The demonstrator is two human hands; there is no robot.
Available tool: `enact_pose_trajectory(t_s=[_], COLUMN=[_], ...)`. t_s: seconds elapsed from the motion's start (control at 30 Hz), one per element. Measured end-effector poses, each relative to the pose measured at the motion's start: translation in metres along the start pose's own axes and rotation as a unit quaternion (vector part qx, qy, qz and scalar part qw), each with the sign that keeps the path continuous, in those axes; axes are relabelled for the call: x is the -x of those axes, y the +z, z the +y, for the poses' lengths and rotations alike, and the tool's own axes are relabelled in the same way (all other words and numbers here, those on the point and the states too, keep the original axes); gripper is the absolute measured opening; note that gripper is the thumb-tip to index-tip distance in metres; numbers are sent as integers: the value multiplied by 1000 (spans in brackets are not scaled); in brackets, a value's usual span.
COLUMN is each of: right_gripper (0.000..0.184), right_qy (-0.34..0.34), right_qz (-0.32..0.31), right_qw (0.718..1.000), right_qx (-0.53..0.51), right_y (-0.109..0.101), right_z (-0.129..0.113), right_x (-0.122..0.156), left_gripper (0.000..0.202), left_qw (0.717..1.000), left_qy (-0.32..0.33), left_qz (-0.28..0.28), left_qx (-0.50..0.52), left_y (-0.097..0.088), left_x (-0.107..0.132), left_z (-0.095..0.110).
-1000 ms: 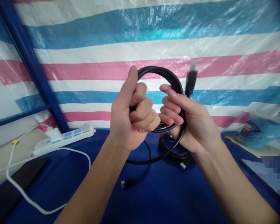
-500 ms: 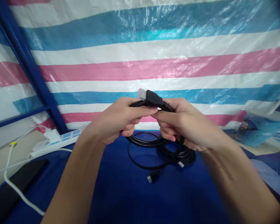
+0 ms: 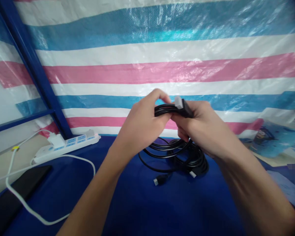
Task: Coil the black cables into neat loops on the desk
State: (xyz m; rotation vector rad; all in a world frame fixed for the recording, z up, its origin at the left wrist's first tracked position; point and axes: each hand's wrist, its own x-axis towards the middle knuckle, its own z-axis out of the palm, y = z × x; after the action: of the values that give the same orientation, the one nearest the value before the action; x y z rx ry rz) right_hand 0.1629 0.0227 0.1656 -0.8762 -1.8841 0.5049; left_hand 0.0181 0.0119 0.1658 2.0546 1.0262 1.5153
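Striped plastic sheeting point(image 3: 147, 72) backs the blue worktop point(image 3: 137, 209) in the head view. Above it, the left hand point(image 3: 144, 123) has its fingers curled round a coiled black cable point(image 3: 164, 109), index finger arched over the top; the right hand point(image 3: 203, 123) pinches closed near the base of the pale-tipped plug point(image 3: 186, 109). Below the fingers is a second cable coil point(image 3: 203, 160). Best practice: a snug left grip so the strands stay bundled, with the plug steered by its black body.
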Motion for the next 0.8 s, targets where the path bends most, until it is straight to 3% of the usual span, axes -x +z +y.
enact_pose_trajectory(t_s=[0.1, 0.2, 0.3, 0.4, 0.53, 0.63, 0.73, 0.8], right_gripper=[23, 27, 30, 33, 28, 23, 19, 19], right_qy=[64, 108, 124, 123, 123, 122, 115, 89], right_qz=[-48, -91, -107, -99, -55, -17, -12, -20], right_qw=[995, 980, 963, 944, 927, 941, 979, 996], right_qx=[-54, -141, -216, -289, -351, -314, -166, -20], right_y=[-1, -2, -5, -7, -6, -5, -8, -10], right_z=[1, 3, 2, -3, -10, -8, -2, 0], right_x=[0, 1, 2, 3, 2, 0, 0, -1], left_gripper=[21, 21, 39, 46, 36, 30, 18, 7], left_qw=[996, 998, 995, 969, 930, 936, 961, 954], left_qy=[64, 63, -3, -77, -143, -139, -144, -176], left_qz=[43, 19, -28, -52, 23, 50, -55, -144], left_qx=[-38, -20, 97, 228, 339, 318, 230, 197], left_y=[2, 0, -5, -7, -3, 0, -2, -7], left_x=[0, 1, 1, 1, -1, -2, -1, 0], left_z=[-1, 1, 6, 11, 11, 6, 3, 2])
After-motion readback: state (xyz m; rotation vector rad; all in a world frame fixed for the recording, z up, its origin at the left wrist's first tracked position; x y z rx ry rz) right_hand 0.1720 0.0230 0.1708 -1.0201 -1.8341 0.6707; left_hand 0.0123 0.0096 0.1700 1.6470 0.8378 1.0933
